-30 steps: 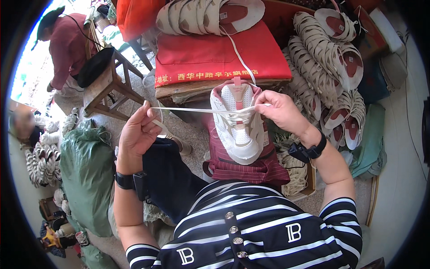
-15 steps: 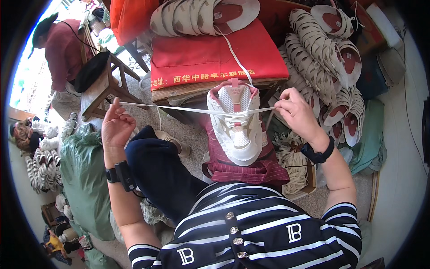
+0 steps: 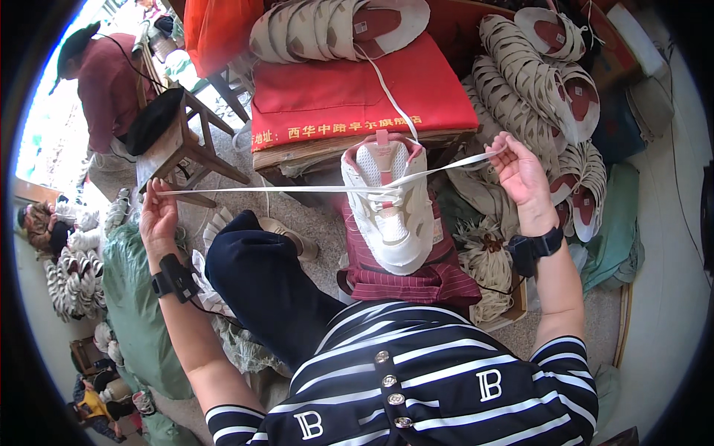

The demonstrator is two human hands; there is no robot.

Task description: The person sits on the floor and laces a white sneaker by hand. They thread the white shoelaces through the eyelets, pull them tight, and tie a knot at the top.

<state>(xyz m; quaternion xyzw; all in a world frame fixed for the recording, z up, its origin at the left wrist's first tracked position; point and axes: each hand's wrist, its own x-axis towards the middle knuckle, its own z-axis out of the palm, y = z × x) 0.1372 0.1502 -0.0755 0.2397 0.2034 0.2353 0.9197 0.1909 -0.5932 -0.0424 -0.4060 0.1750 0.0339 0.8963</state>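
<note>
A white sneaker (image 3: 401, 249) with a pink lining rests on the maroon striped cloth (image 3: 401, 288), toe toward me. A flat white shoelace (image 3: 275, 190) runs through its lower eyelets, with both ends drawn out to the sides. Far out on the left, my left hand (image 3: 158, 215) pinches one end between thumb and fingers. My right hand (image 3: 518, 175) is closed on the other end, higher up and right of the shoe. The lace looks taut on both sides, and its two halves meet over the shoe's tongue (image 3: 384, 167).
Ahead, a red cloth (image 3: 357, 97) covers a wooden table bearing a row of beige shoe uppers (image 3: 305, 33). More stacked uppers (image 3: 520, 82) stand at right, above a box of loose laces (image 3: 487, 290). A wooden chair (image 3: 167, 145), a green plastic bag (image 3: 137, 297) and another person (image 3: 111, 89) are at left.
My hands have moved farther apart, the left one outward and slightly nearer me, the right one outward and up. More lace shows on both sides, and its right half now slants upward.
</note>
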